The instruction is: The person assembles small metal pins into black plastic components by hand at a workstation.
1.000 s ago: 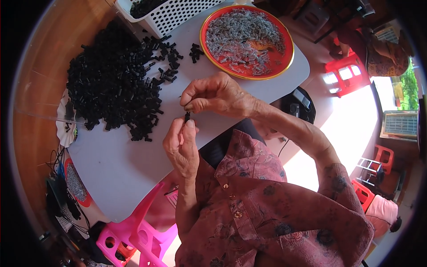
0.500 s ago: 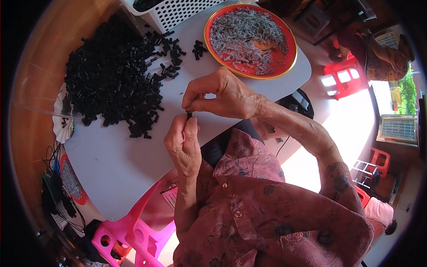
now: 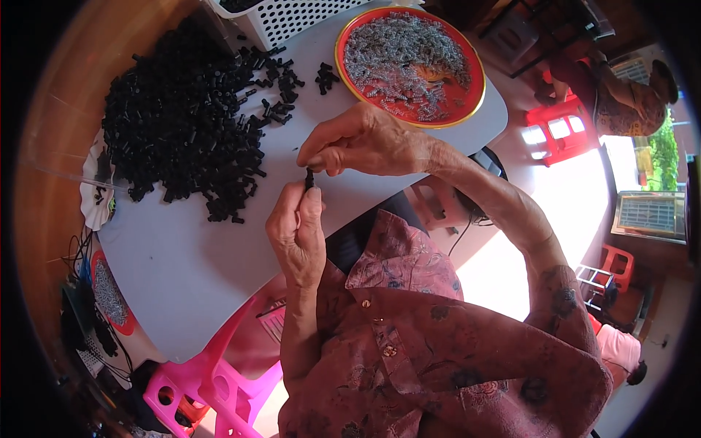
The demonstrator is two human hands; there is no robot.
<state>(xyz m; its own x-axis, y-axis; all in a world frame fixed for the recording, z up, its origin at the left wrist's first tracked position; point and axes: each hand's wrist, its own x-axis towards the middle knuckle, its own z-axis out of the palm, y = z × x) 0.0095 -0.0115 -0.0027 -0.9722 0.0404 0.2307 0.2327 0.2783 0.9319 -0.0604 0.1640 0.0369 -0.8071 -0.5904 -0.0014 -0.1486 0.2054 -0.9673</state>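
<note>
Over the near edge of the white table [image 3: 186, 270], my left hand [image 3: 298, 237] pinches a small black tubular piece [image 3: 309, 179] upright between thumb and fingertips. My right hand [image 3: 372, 142] reaches across from the right, its thumb and forefinger closed together at the top end of that piece. Whatever may be between the right fingertips is too small to make out. A big heap of similar black pieces [image 3: 186, 120] covers the table's left side. At the far right lies a round red tray [image 3: 464, 109] with a gold rim, holding many small metal springs [image 3: 401, 55].
Behind the heap stands a white perforated basket [image 3: 281, 22]. A pink plastic chair [image 3: 226, 387] is below the table's near left. A red stool [image 3: 562, 131] stands on the floor at right, near another person [image 3: 628, 102]. A second person [image 3: 621, 350] appears lower right.
My right fingertips have risen slightly, and more of the black piece's top shows between my hands. The whole view has shifted a little.
</note>
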